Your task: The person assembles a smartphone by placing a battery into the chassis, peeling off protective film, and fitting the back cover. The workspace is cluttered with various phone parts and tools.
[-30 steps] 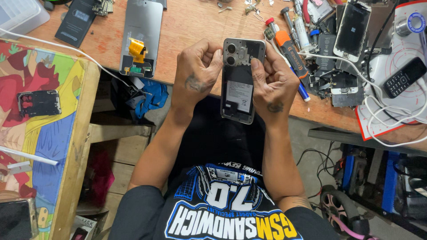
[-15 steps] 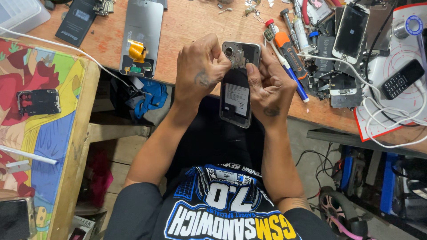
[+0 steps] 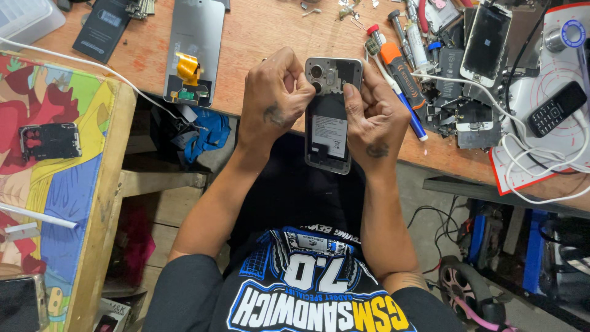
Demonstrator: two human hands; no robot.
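The wooden workbench (image 3: 264, 37) is covered with repair clutter, and an opened phone (image 3: 330, 114) is held above its near edge, over the lap, by both hands. The phone is seen with its back cover off: battery and label exposed, camera holes at the top, so disassembly is judged well under way, with the inner parts still in place. A separated screen panel (image 3: 195, 49) with an orange ribbon cable is laid on the bench to the left, apart from the phone. The left hand (image 3: 273, 104) is closed around the phone's left edge, thumb near the camera area. The right hand (image 3: 372, 117) is wrapped on the right edge, its thumb pressed on the top section. A screwdriver (image 3: 402, 71) with an orange grip lies just beside, untouched. A small keypad phone (image 3: 556, 107) rests far right.
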